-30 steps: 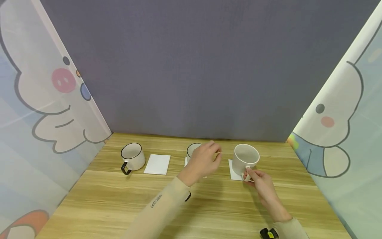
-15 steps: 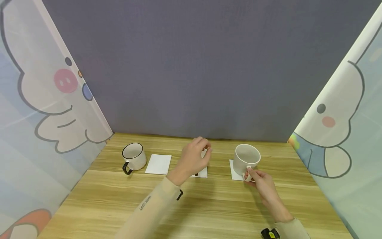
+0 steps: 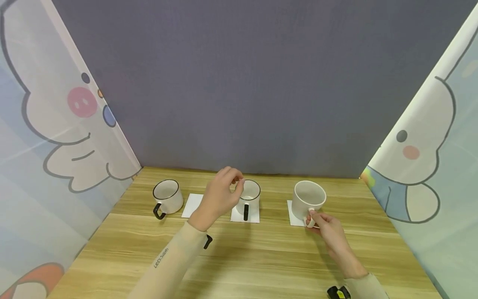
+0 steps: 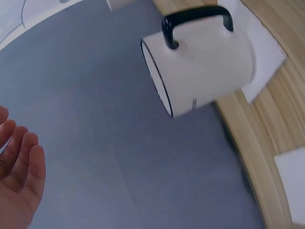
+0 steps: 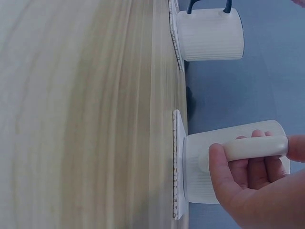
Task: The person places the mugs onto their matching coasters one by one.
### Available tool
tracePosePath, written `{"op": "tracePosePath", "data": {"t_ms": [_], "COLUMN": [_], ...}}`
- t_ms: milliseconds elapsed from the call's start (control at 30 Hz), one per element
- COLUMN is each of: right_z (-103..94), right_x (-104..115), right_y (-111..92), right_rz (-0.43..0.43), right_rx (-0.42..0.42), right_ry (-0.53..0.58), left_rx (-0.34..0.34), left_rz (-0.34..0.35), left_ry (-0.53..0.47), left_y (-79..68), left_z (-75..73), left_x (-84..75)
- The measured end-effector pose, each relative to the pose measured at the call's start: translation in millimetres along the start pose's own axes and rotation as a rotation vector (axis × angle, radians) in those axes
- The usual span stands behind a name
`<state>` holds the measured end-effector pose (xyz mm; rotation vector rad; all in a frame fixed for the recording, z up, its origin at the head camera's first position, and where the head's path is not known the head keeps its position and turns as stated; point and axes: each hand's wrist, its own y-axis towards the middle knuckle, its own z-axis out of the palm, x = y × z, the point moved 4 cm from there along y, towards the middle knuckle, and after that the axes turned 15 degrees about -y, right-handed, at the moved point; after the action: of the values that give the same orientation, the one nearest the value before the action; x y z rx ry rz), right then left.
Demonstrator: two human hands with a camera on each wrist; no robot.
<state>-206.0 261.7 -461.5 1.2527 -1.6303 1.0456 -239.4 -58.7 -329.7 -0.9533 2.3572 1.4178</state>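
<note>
My right hand [image 3: 330, 234] holds a plain white mug [image 3: 304, 203] by its handle [image 5: 257, 148], fingers curled round it. That mug stands upright on a white square coaster [image 3: 295, 219]. My left hand [image 3: 220, 194] is in the air, fingers loosely bent, with nothing in it. Just right of it in the head view, a white mug with a black rim and black handle [image 3: 251, 199] stands on the middle coaster [image 3: 255, 218]. The left wrist view shows this black-handled mug [image 4: 205, 62] apart from my left fingers [image 4: 33, 171].
Another black-rimmed mug [image 3: 169, 197] stands on bare wood at the table's left, its handle toward the front. Beside it lies a white coaster [image 3: 191, 203], partly covered by my left hand. A grey panel [image 3: 239, 83] closes off the table's [image 3: 284, 265] back edge.
My left hand has moved left from over the middle mug, bringing that mug into view and covering part of the left coaster. My right hand keeps its hold on the plain mug's handle.
</note>
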Motion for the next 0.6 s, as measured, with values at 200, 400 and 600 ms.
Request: {"op": "tracePosePath", "data": {"t_ms": [200, 400, 600], "right_z": [-0.5, -0.1, -0.4], "right_x": [0.9, 0.1, -0.9], "right_y": [0.3, 0.7, 1.9], "right_rz": [-0.009, -0.006, -0.003], "right_rx": [-0.008, -0.004, -0.003], "right_ry": [-0.007, -0.004, 0.001], "left_rx": [-0.036, -0.05, -0.094], "left_rz": [-0.022, -0.067, -0.054], "left_ry": [-0.015, -0.034, -0.035], "left_y": [-0.8, -5.1, -15.3], "left_z": [-17.7, -30.7, -45.8], "left_x": [5.9, 15.3, 27.2]}}
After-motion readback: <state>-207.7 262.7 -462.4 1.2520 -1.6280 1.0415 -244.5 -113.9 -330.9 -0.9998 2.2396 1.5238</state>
